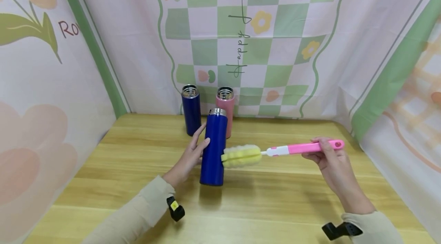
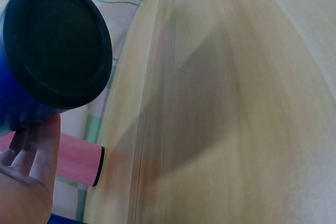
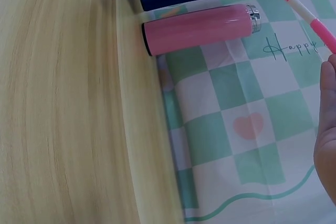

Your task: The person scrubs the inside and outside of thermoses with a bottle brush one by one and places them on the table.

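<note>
My left hand point(image 1: 188, 159) grips a lidless blue thermos bottle point(image 1: 214, 148), holding it slightly tilted, its steel mouth up. In the left wrist view the bottle's dark round base point(image 2: 58, 45) hangs above the tabletop. Out to the right, my right hand point(image 1: 335, 171) pinches the pink handle of a bottle brush point(image 1: 242, 156). The yellow and white sponge head points left and overlaps the side of the held bottle in the head view, below its mouth.
Behind the held bottle stand a darker blue thermos point(image 1: 191, 115) and a pink thermos point(image 3: 199, 29), both upright and without lids. They are near the back edge of the wooden table point(image 1: 268, 202). A printed curtain point(image 1: 296, 22) hangs behind and along both sides.
</note>
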### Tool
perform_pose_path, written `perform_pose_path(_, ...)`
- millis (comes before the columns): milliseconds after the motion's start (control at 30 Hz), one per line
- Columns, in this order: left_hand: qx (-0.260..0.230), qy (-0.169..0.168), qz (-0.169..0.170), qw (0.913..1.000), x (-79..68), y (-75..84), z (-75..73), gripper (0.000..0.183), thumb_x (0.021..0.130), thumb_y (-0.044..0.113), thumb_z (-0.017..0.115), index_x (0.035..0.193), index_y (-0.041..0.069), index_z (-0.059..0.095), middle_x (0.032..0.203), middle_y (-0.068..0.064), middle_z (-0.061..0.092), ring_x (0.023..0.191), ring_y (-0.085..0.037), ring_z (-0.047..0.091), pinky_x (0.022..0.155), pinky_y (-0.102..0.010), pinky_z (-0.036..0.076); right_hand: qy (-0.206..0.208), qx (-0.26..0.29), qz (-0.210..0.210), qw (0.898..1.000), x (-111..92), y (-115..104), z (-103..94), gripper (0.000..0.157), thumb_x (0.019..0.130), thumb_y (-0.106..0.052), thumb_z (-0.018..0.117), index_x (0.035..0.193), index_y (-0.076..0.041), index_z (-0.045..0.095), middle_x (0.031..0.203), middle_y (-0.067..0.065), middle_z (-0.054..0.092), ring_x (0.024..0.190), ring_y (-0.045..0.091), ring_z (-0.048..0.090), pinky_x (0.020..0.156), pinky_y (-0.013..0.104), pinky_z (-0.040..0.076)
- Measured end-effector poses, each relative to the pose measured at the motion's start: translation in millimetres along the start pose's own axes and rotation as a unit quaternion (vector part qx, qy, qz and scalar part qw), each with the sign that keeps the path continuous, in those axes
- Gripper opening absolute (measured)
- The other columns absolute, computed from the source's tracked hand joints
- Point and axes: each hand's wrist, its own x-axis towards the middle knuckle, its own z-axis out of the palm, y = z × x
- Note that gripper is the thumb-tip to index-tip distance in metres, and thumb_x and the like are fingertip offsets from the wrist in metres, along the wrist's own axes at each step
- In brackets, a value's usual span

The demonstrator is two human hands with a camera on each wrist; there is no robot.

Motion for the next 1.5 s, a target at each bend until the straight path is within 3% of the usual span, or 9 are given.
perform_pose_path(133, -0.001, -0.014, -0.005, 0.9999, -0.7, -2.0, 0.8, 0.07, 0.098, 0.046, 0.062, 0.153, 0.056, 0.02, 0.139, -0.02, 0.053, 0.12, -0.036, 0.058, 0.095, -0.057, 0.048, 0.011, -0.009, -0.007, 1.0, 0.5, -0.7, 1.3, 0.033, 0.108, 0.002, 0.03, 0.112, 0.012, 0.062, 0.102, 0.02, 0.069, 0.093, 0.026, 0.072, 0.083, 0.033, 0.055)
perform_pose_path(400, 0.052, 0.007, -0.003, 0.9986, -1.3, -3.8, 4.0, 0.095, 0.082, 0.038, 0.083, 0.15, 0.06, 0.02, 0.14, -0.02, 0.049, 0.122, -0.034, 0.057, 0.096, -0.057, 0.047, 0.039, -0.02, -0.028, 0.999, 2.5, -0.8, 4.1, 0.03, 0.108, 0.0, 0.034, 0.111, 0.01, 0.063, 0.099, 0.018, 0.069, 0.09, 0.024, 0.072, 0.084, 0.033, 0.055)
perform_pose_path(600, 0.052, -0.005, -0.017, 0.9985, -1.7, -4.4, 3.7, 0.097, 0.083, 0.039, 0.083, 0.151, 0.059, 0.017, 0.135, -0.019, 0.055, 0.119, -0.033, 0.059, 0.097, -0.057, 0.046, 0.053, -0.024, -0.04, 0.998, 5.5, 0.0, 4.0, 0.03, 0.108, -0.002, 0.035, 0.112, 0.008, 0.063, 0.101, 0.017, 0.069, 0.091, 0.023, 0.072, 0.086, 0.033, 0.053)
perform_pose_path(800, 0.063, -0.015, -0.031, 0.9974, -1.0, -2.6, 0.9, 0.094, 0.084, 0.039, 0.081, 0.152, 0.059, 0.019, 0.137, -0.013, 0.047, 0.118, -0.03, 0.056, 0.1, -0.055, 0.045, 0.095, -0.038, -0.048, 0.994, 7.1, -0.6, 4.8, 0.029, 0.108, -0.006, 0.038, 0.11, 0.004, 0.066, 0.097, 0.015, 0.07, 0.088, 0.02, 0.072, 0.084, 0.032, 0.055)
perform_pose_path(1067, 0.049, -0.02, -0.03, 0.9982, -3.0, 2.2, 1.9, 0.09, 0.083, 0.036, 0.083, 0.15, 0.058, 0.026, 0.135, -0.012, 0.049, 0.114, -0.03, 0.06, 0.094, -0.052, 0.049, 0.085, 0.018, -0.067, 0.994, 7.9, -2.8, 2.2, 0.027, 0.108, -0.002, 0.036, 0.114, 0.011, 0.059, 0.101, 0.02, 0.068, 0.092, 0.026, 0.071, 0.086, 0.035, 0.054)
perform_pose_path(1300, 0.028, -0.018, -0.028, 0.999, -4.2, 3.7, 3.1, 0.089, 0.083, 0.033, 0.084, 0.15, 0.055, 0.03, 0.137, -0.017, 0.05, 0.12, -0.033, 0.059, 0.088, -0.049, 0.054, 0.119, 0.009, -0.079, 0.99, 8.6, -2.5, 3.3, 0.026, 0.108, -0.004, 0.038, 0.113, 0.012, 0.058, 0.102, 0.02, 0.067, 0.092, 0.027, 0.071, 0.085, 0.035, 0.054)
perform_pose_path(1500, 0.014, -0.028, -0.021, 0.9993, -3.9, 3.1, 3.6, 0.087, 0.086, 0.033, 0.082, 0.152, 0.052, 0.029, 0.141, -0.02, 0.052, 0.123, -0.035, 0.057, 0.087, -0.049, 0.055, 0.102, 0.037, -0.071, 0.992, 8.6, -2.5, 2.7, 0.026, 0.108, -0.003, 0.037, 0.112, 0.012, 0.058, 0.103, 0.022, 0.067, 0.092, 0.029, 0.071, 0.085, 0.036, 0.054)
